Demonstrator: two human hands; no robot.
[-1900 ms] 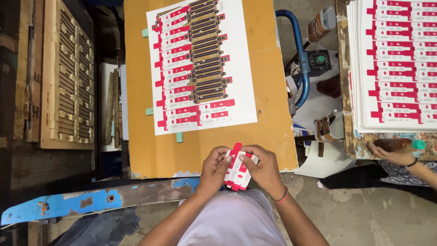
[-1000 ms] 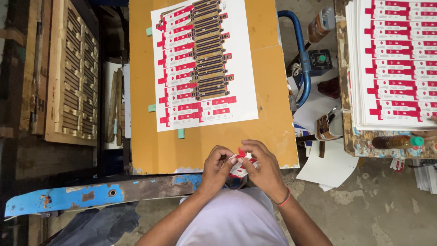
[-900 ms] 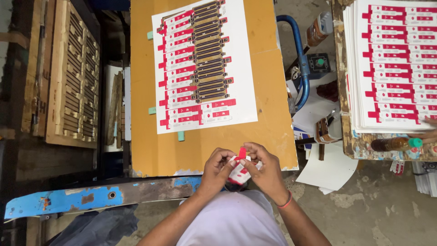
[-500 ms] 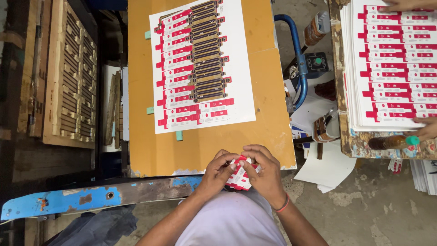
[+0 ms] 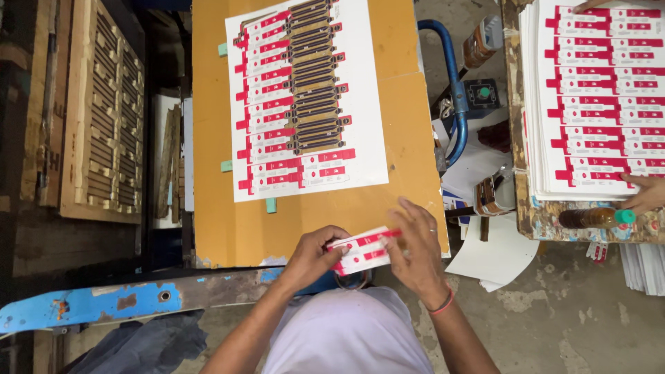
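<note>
A red-and-white carton blank (image 5: 361,251) (flat, slightly tilted) lies above the board's near edge.

Red-white flat carton (image 5: 360,251) sat in both hands; printed carton sheet (image 5: 305,97) on orange board; similar stack (image 5: 596,97) far right.

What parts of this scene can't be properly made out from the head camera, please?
- Red and white carton blanks: their count, since the left hand and right hand cover both ends.
- Ring-shaped object: mostly hidden beneath the blanks.
- Another person's hand: cut off by the right edge.
- Stack of printed sheets: runs past the top and right edges.
</note>
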